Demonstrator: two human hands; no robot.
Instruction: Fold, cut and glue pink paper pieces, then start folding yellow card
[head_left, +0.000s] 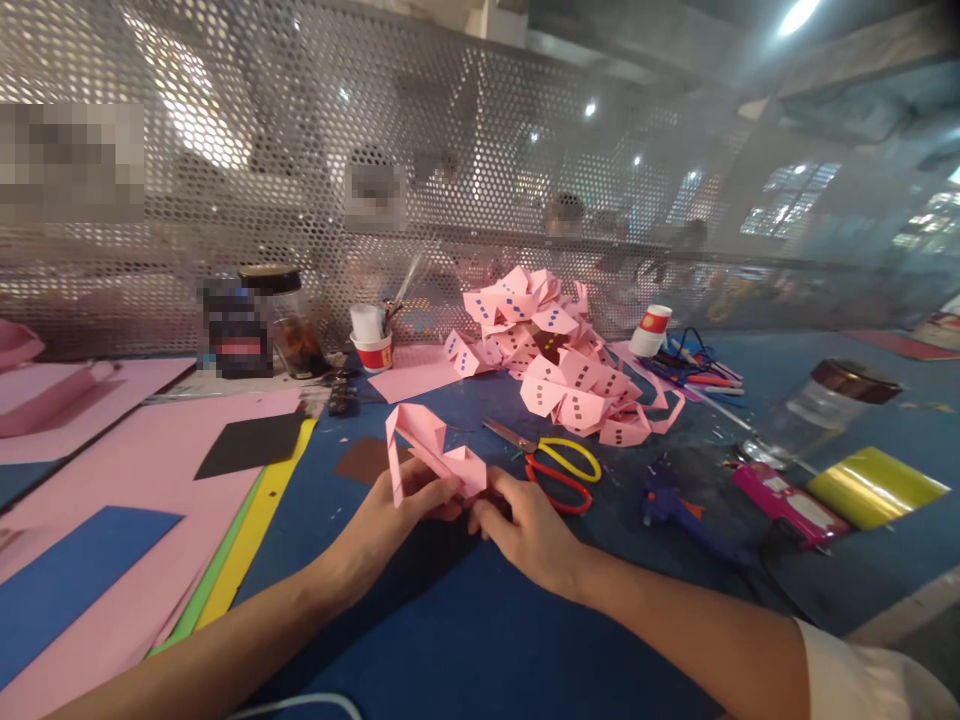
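Note:
A folded pink paper piece [427,440], with a thin strip hanging down its left side, is held up above the blue table. My left hand [424,495] is closed on its lower left part. My right hand [517,520] pinches at its lower right edge, fingers partly hidden behind it. Just beyond my right hand lie scissors [555,465] with one yellow and one red handle. A brown paper square [371,460] is partly covered by my left hand. Behind sits a pile of folded pink paper pieces [555,345] with blue and dark square dots.
Pink sheets [150,450], a blue strip [82,580] and a black sheet [247,443] lie left. A glue gun [686,510], a magenta device [784,500] and a yellow roll [877,487] lie right. Paper cups [373,350], jars [296,330] and a perforated metal panel [450,130] stand behind.

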